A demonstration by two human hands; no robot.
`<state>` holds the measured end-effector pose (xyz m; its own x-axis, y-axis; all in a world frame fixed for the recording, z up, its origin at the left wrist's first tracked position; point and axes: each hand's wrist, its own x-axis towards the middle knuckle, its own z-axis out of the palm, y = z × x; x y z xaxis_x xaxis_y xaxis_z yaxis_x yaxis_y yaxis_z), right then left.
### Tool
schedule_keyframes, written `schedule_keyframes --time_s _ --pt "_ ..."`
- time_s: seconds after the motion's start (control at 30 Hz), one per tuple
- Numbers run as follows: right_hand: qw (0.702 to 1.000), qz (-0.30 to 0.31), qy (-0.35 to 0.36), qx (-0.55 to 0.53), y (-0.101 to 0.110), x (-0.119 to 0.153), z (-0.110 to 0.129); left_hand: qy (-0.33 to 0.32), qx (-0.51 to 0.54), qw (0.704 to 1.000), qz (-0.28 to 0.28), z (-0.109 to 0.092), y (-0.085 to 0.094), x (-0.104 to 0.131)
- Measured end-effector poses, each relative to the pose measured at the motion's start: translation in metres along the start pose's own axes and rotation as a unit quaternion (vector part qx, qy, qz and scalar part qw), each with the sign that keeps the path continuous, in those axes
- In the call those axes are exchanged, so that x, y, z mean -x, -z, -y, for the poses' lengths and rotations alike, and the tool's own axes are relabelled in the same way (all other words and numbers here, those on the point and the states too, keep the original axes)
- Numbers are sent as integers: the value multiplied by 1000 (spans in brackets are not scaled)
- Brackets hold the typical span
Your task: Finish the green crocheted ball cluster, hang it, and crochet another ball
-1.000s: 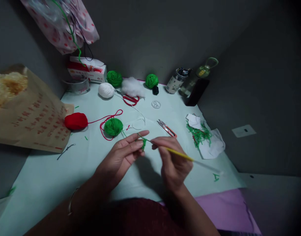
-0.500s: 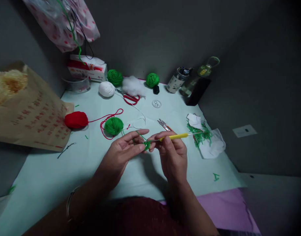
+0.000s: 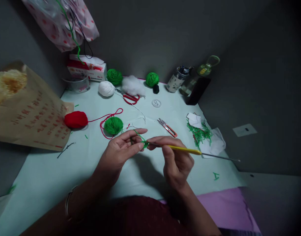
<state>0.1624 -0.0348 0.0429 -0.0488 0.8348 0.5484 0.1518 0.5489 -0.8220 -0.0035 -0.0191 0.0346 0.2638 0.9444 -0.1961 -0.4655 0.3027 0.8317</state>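
A small green crochet piece [image 3: 145, 144] is pinched between the thumb and fingers of my left hand [image 3: 124, 149]. Green yarn runs over that hand's forefinger, and a green yarn ball [image 3: 113, 125] lies just beyond it. My right hand [image 3: 177, 160] grips a crochet hook [image 3: 186, 149] by its yellow handle. One metal end of the hook meets the green piece; the other points out to the right. Whether a loop sits on the tip is too small to tell.
Thread snips [image 3: 167, 127] lie beyond my right hand. Red-handled scissors [image 3: 131, 98], a white yarn ball [image 3: 106, 88] and stuffing [image 3: 133, 86] are farther back. A red yarn ball [image 3: 76, 120] rests by a paper bag [image 3: 39, 114]. Green scraps [image 3: 199, 132] lie right; a bottle [image 3: 197, 80] stands behind.
My right hand has shifted slightly right and turned the hook, so its free end now swings lower and farther right. The snips are more exposed. My left hand has barely moved.
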Motion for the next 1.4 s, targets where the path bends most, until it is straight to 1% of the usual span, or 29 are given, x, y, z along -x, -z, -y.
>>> schedule_keyframes --time_s 0.27,0.4,0.47,0.5,0.57,0.6,0.63,0.7,0.73,0.8,0.83,0.93,1.0,1.17,1.3,1.4 --pt "991 35 89 97 1 4 -6 -26 -22 999 -30 0 -3 0" --pt "984 29 123 128 0 3 -5 -47 -39 996 -72 -2 -9 3" --pt "970 38 146 192 -2 3 -4 -54 -41 994 -80 -2 -12 4" --pt "957 47 162 235 -4 4 -5 -53 -32 995 -78 -2 -12 4" --pt "930 59 190 310 -6 5 -6 -22 17 998 -55 -1 -11 3" --pt "923 58 197 326 -7 6 -7 8 52 998 -36 -1 -9 2" --pt "926 48 194 320 -8 7 -7 42 89 995 -18 0 -8 1" --pt "955 15 156 252 -9 7 -7 96 143 985 11 -1 -4 -1" --pt "972 -2 122 202 -9 7 -6 104 155 982 16 -2 -3 -1" --pt "994 -39 44 92 -10 5 -4 88 152 984 7 -5 -2 -2" --pt "998 -53 9 38 -10 3 -3 74 142 987 4 -7 -2 -2" --pt "992 -69 -63 -79 -13 -1 -2 34 91 995 4 -11 -4 0" --pt "990 -61 -81 -101 -15 -3 -4 17 60 998 1 -11 -4 0" --pt "992 -67 -72 -73 -12 -3 -5 -17 7 1000 -16 -8 2 2" --pt "986 -60 -111 -106 -7 0 -3 -20 6 1000 -17 -6 3 1" --pt "985 -68 -121 -106 -5 1 -2 -23 4 1000 -15 -6 2 1"
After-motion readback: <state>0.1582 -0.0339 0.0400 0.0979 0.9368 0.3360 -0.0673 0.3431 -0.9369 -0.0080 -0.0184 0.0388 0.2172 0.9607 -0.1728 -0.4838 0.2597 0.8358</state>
